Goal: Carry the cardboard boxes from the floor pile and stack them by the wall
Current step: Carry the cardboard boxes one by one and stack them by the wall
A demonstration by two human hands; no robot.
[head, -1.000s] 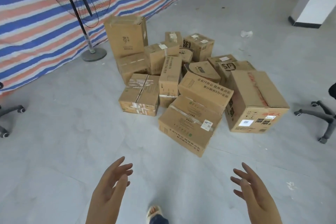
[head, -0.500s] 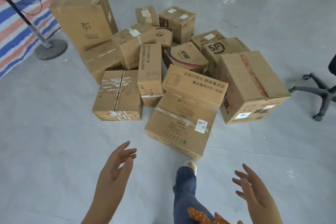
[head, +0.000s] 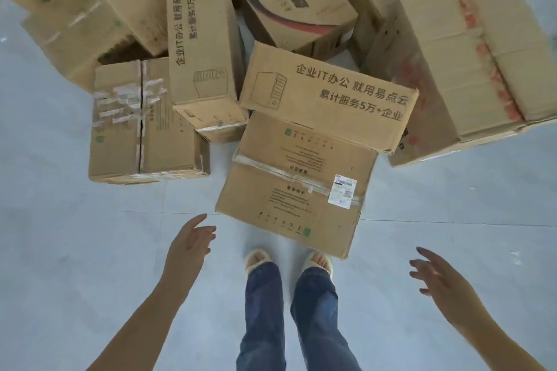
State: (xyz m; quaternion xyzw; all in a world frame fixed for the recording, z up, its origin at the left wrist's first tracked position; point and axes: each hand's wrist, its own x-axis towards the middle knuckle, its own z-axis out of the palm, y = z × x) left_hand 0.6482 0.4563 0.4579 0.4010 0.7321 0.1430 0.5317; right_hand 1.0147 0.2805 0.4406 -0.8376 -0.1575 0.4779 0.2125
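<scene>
Here the grey floor (head: 60,250) fills the lower half of the frame, and the pile of cardboard boxes (head: 271,54) crowds the whole upper half, running off the top edge. The biggest box (head: 470,63) sits at the upper right, with red tape marks along its top. Left of it, a printed box (head: 327,96) lies across the back edge of the nearest box (head: 297,190), which is flat, taped along its middle and carries a white label toward its right side. A taped box (head: 141,123) lies apart at centre left, with an upright printed carton (head: 205,48) just beside it.

The nearest box lies directly ahead of the person's feet (head: 289,260), its front corner almost at the toes. Its long axis runs roughly left to right across the frame, tilted a little so the right front corner comes lowest. The left hand (head: 188,245) hovers just beside the box's left front corner, fingers straight and spread, its grip apart and holding nothing. The right hand (head: 437,275) is likewise splayed and empty, and stands farther out from the box's right end. So the left hand looks the nearer one; the right probably has more ground to cover before both can clasp the short ends.

No box is lifted yet, and the wall is out of view.
</scene>
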